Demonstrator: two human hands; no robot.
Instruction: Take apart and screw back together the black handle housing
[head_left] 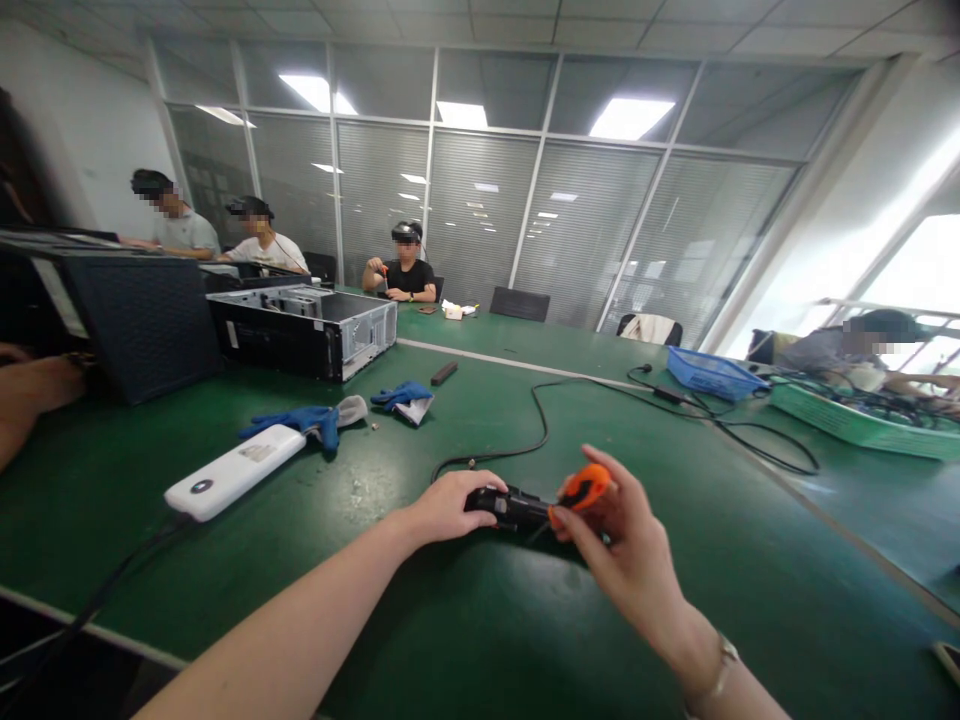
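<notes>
My left hand [456,508] is closed around the near end of a long black device [517,508] lying on the green table [360,620]. A black cable [541,425] comes up close to my left hand; whether it joins the device is hidden. My right hand [626,540] grips an orange and black screwdriver handle [587,487] between thumb and fingers. The handle is tilted over the device's right end. A thin shaft seems to point down to the left there, but its tip cannot be made out.
Left are a white power bank-like box [238,470], blue-grey gloves [326,425], a small brown bar [444,374] and an open computer case [300,325]. Right stand a blue basket [712,375] and a green basket [847,420] with cables. Several people sit around; another person's hand [45,385] is at far left.
</notes>
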